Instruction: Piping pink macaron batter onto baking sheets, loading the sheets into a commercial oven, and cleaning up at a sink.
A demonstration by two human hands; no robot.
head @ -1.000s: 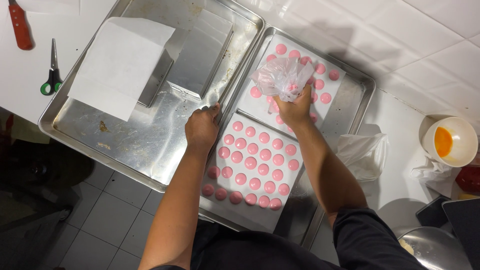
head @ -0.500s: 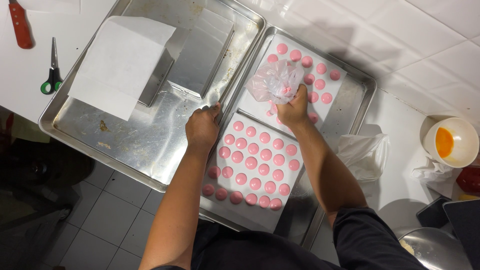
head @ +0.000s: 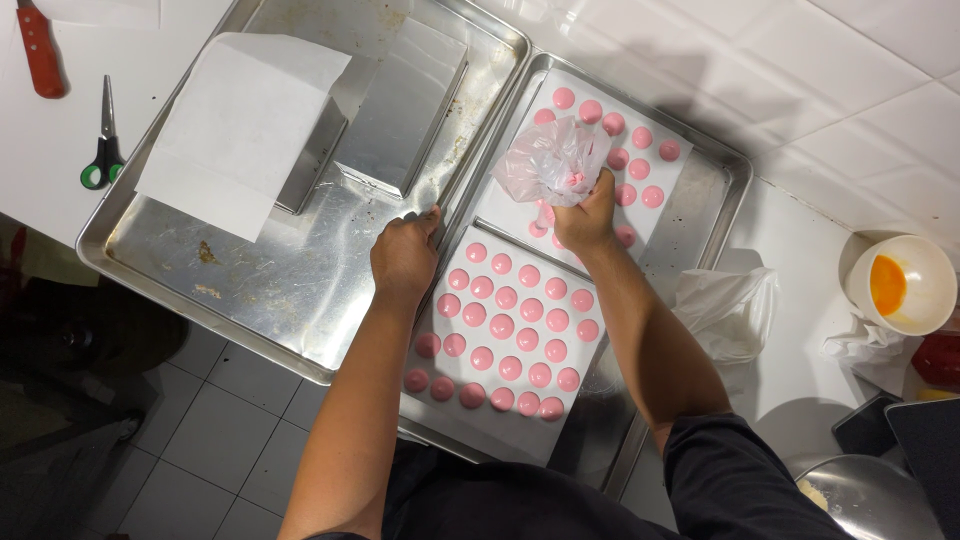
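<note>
— Where was the piping bag (head: 553,160)?
— Clamped in the right hand (head: 585,215), shifted slightly left over the far sheet (head: 520,205).
— The left hand (head: 403,258)?
— Stayed closed on the tray's rim (head: 455,215).

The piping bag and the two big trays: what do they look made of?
Piping bag in the right hand: thin clear plastic, crinkled and glossy, pink showing through. Trays: bare metal, probably aluminium or steel; dull silver, scuffed, reflective. Left hand rests at their shared edge.
</note>
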